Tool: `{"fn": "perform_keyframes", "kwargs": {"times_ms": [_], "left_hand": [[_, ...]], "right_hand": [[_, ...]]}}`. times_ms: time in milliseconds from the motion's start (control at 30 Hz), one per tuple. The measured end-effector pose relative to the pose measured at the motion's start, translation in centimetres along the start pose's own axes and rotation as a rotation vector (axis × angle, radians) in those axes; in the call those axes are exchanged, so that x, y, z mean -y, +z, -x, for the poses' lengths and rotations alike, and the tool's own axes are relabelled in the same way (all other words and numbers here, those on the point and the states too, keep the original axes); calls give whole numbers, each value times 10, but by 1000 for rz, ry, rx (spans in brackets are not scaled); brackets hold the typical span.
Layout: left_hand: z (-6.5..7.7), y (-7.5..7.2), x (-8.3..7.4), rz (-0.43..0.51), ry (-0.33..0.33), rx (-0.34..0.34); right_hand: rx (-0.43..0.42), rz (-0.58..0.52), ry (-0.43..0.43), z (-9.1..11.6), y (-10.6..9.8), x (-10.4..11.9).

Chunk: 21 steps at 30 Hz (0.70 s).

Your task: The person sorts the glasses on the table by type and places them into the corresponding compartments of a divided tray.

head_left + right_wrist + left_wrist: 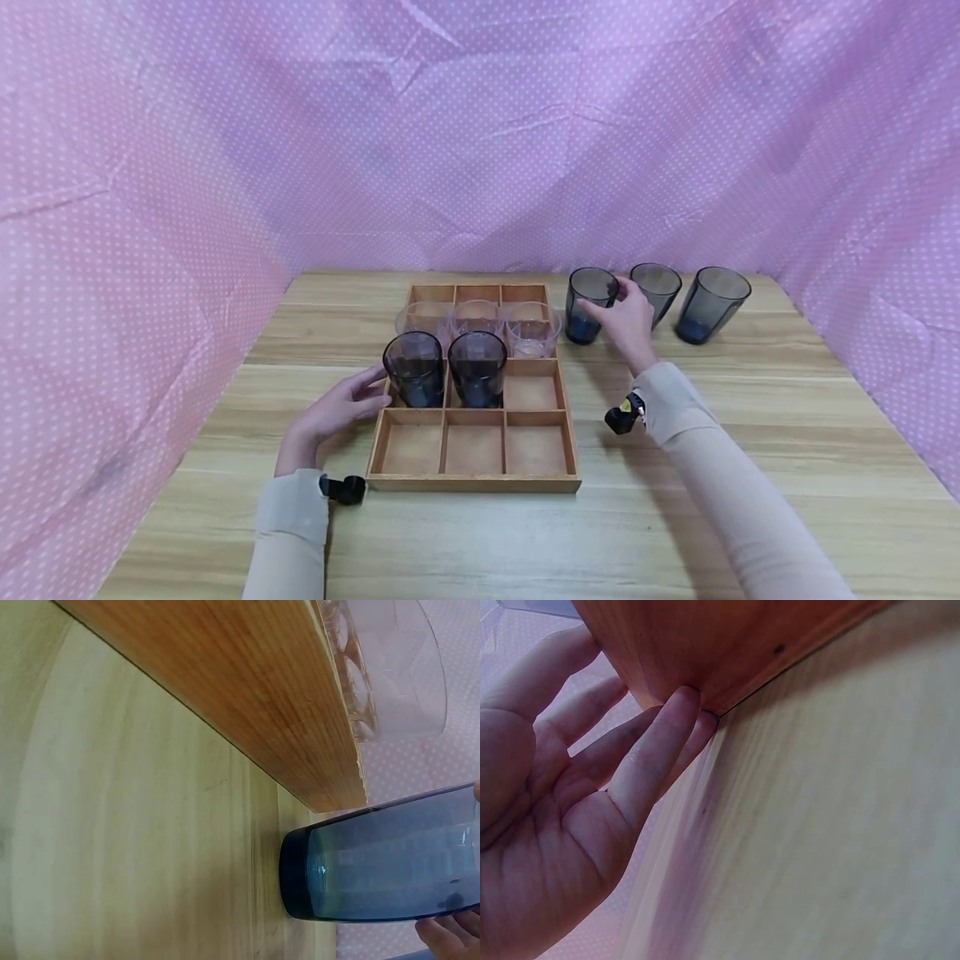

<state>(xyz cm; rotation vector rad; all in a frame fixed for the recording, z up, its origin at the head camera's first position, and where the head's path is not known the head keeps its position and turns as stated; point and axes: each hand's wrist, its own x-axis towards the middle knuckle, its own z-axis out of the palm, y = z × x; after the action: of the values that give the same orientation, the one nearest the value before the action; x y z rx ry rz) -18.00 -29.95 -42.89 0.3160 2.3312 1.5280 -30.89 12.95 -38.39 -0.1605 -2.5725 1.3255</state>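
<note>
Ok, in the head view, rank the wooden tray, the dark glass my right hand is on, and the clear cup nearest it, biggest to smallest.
1. Wooden tray, by far the largest.
2. Dark glass, gripped by the right hand.
3. Clear cup, shorter, though about as wide, so the gap is small.

The right hand (628, 321) grips a smoky dark tumbler (588, 305) of glossy see-through glass or plastic. Beside the left hand (339, 410), the tray (474, 482) is smooth, warm-toned wood. Under both lies a pale, matt wood-grain table (675, 517). Behind hangs wrinkled dotted pink cloth (480, 125).
</note>
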Motion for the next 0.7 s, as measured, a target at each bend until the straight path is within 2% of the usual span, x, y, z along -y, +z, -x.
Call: {"fn": "perform_keyframes", "kwargs": {"times_ms": [367, 533, 700], "left_hand": [[0, 0, 1, 3, 0, 4], [0, 0, 1, 7, 4, 6], [0, 0, 1, 6, 1, 2]], "right_hand": [[-27, -9, -41, 10, -6, -9], [-6, -42, -29, 17, -16, -11], [-2, 9, -31, 28, -31, -9]]}}
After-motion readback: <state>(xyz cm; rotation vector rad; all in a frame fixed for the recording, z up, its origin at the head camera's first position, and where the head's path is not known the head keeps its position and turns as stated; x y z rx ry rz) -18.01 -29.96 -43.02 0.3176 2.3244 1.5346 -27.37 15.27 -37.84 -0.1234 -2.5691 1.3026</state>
